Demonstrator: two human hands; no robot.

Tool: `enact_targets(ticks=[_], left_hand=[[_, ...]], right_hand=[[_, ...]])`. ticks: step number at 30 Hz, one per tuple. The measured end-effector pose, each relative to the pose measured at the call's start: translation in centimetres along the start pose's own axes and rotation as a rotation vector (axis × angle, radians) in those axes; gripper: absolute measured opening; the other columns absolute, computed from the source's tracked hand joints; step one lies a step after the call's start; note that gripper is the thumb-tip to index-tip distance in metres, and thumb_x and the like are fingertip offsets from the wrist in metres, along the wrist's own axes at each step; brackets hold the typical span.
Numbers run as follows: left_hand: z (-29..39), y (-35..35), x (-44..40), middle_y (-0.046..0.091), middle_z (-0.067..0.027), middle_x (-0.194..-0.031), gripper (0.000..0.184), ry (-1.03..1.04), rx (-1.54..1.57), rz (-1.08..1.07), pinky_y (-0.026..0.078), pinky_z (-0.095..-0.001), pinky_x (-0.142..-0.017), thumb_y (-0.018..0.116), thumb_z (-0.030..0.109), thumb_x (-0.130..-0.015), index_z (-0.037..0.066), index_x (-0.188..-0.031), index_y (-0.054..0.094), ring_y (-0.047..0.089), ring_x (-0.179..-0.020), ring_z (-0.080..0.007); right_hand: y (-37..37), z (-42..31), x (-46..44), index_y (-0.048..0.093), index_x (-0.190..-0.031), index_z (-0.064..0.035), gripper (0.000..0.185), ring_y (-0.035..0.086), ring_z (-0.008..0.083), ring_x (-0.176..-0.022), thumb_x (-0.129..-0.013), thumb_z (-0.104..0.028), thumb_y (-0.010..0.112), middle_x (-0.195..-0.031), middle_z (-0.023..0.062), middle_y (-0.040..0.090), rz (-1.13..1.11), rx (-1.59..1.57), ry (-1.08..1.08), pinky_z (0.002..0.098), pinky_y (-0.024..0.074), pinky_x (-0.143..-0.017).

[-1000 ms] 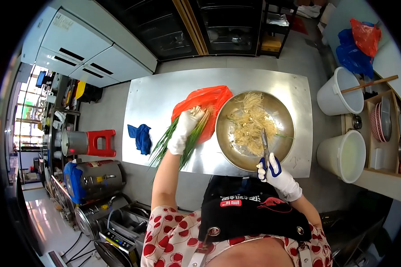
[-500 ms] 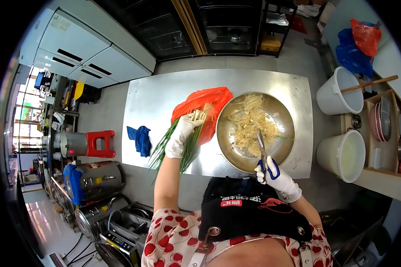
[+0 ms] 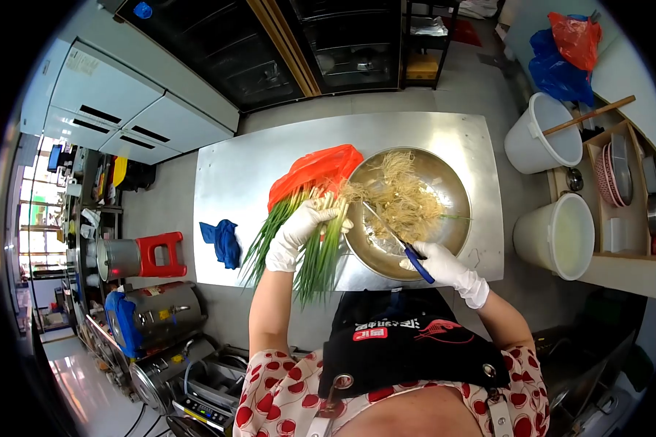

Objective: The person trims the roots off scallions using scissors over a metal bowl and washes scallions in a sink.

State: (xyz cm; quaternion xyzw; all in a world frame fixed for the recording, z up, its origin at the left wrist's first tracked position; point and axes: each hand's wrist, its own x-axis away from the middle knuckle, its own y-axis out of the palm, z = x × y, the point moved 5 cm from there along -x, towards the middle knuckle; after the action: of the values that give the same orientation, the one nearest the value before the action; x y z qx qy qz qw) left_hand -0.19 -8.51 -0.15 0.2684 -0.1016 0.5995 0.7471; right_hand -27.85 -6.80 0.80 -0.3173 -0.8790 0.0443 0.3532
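My left hand (image 3: pixel 297 229), in a white glove, is closed around a bunch of scallions (image 3: pixel 322 266). Their white root ends point towards the bowl, and the green leaves hang over the table's near edge. A white-gloved right hand (image 3: pixel 448 271) of mine grips blue-handled scissors (image 3: pixel 415 261). The blades reach over the metal bowl (image 3: pixel 457 191) to the root ends at its left rim; whether they touch the roots I cannot tell. Inside the bowl lies a tangled pile of pale scallion roots (image 3: pixel 408 195). Behind my left hand is a red plastic bag (image 3: pixel 317 164), with more scallions against it.
The steel table (image 3: pixel 233 164) carries a crumpled blue cloth (image 3: pixel 222 242) at its left. Right of the table stand two white buckets, one with a wooden stick (image 3: pixel 590 115) across it. A red stool (image 3: pixel 147 255) stands to the left on the floor.
The scallions in my left hand have spread and swung right, their roots now at the bowl's rim. My right hand has turned the scissors from the bowl's middle towards those roots.
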Motion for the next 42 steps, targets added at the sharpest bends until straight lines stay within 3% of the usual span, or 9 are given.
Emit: enact_targets(ticks=[1,4,5,12,18,21,27,33,42], left_hand=[[-0.2,0.2,-0.5,0.071,-0.0134,-0.086,0.026,0.010,-0.053,-0.030,0.051,-0.0243,-0.062,0.060,0.021,-0.092,-0.003,-0.101,0.062,0.066,-0.071,-0.0177],[-0.3,0.8,-0.8,0.070,-0.0110,-0.083,0.024,0.007,-0.167,-0.002,0.050,-0.0247,-0.063,0.060,0.021,-0.093,-0.002,-0.098,0.063,0.066,-0.071,-0.0162],[0.2,1.4,-0.8,0.071,-0.0047,-0.083,0.019,0.015,-0.204,-0.017,0.043,-0.0203,-0.054,0.057,0.018,-0.093,0.002,-0.099,0.067,0.058,-0.061,-0.0081],[0.4,3.8,-1.3,0.071,-0.0064,-0.095,0.026,-0.032,-0.128,-0.112,0.047,-0.0216,-0.063,0.062,0.022,-0.092,0.001,-0.108,0.065,0.065,-0.077,-0.0105],[-0.7,3.3,-2.1,0.071,-0.0038,-0.090,0.028,-0.050,-0.224,-0.113,0.044,-0.0213,-0.058,0.065,0.026,-0.090,0.004,-0.108,0.066,0.061,-0.071,-0.0074],[-1.7,2.8,-2.6,0.070,-0.0008,-0.086,0.027,-0.045,-0.230,-0.079,0.041,-0.0207,-0.054,0.066,0.027,-0.090,0.006,-0.106,0.067,0.057,-0.065,-0.0058],[-2.3,3.7,-2.7,0.070,-0.0028,-0.088,0.023,-0.031,-0.195,-0.025,0.041,-0.0195,-0.054,0.064,0.023,-0.091,0.003,-0.102,0.067,0.057,-0.065,-0.0062],[-2.8,3.8,-3.1,0.072,-0.0070,-0.089,0.025,-0.037,-0.166,-0.053,0.041,-0.0198,-0.053,0.065,0.021,-0.090,0.001,-0.105,0.065,0.061,-0.068,-0.0078],[-1.9,4.6,-2.4,0.072,-0.0062,-0.084,0.022,-0.077,-0.225,-0.038,0.039,-0.0191,-0.054,0.069,0.018,-0.087,0.001,-0.100,0.066,0.059,-0.066,-0.0060]], right_hand=[[0.2,0.7,-0.4,0.063,-0.102,-0.0006,0.052,0.061,0.0223,-0.076,-0.083,-0.048,0.069,-0.079,0.0117,0.063,-0.015,-0.040,-0.013,0.0331,0.0472,-0.076],[1.1,1.6,0.1,0.060,-0.105,0.0025,0.052,0.057,0.0172,-0.080,-0.086,-0.046,0.067,-0.084,0.0082,0.062,-0.075,-0.194,-0.053,0.0313,0.0462,-0.077],[1.3,1.7,0.4,0.059,-0.105,0.0036,0.052,0.055,0.0156,-0.081,-0.087,-0.044,0.067,-0.086,0.0071,0.061,-0.095,-0.250,-0.067,0.0307,0.0459,-0.078],[3.3,3.9,0.1,0.057,-0.112,0.0077,0.053,0.053,0.0140,-0.084,-0.089,-0.040,0.065,-0.089,0.0063,0.060,-0.111,-0.354,-0.059,0.0291,0.0452,-0.080],[2.3,3.0,0.9,0.058,-0.114,0.0072,0.041,0.053,0.0086,-0.074,-0.091,-0.026,0.065,-0.087,0.0023,0.061,-0.159,-0.491,0.025,0.0241,0.0451,-0.067],[3.0,5.2,0.5,0.061,-0.111,0.0039,0.033,0.051,0.0057,-0.069,-0.091,-0.022,0.065,-0.083,-0.0006,0.061,-0.183,-0.737,0.092,0.0218,0.0438,-0.063],[2.2,4.0,1.4,0.065,-0.102,0.0019,0.029,0.052,0.0063,-0.070,-0.090,-0.024,0.067,-0.079,0.0008,0.061,-0.092,-0.558,0.085,0.0230,0.0443,-0.065],[2.0,4.5,0.9,0.065,-0.107,0.0036,0.040,0.056,0.0111,-0.079,-0.087,-0.031,0.070,-0.082,0.0025,0.063,-0.001,-0.367,0.029,0.0267,0.0458,-0.077],[1.8,4.4,1.0,0.064,-0.110,0.0019,0.045,0.057,0.0125,-0.079,-0.085,-0.034,0.071,-0.082,0.0046,0.064,0.037,-0.290,0.005,0.0273,0.0460,-0.078]])
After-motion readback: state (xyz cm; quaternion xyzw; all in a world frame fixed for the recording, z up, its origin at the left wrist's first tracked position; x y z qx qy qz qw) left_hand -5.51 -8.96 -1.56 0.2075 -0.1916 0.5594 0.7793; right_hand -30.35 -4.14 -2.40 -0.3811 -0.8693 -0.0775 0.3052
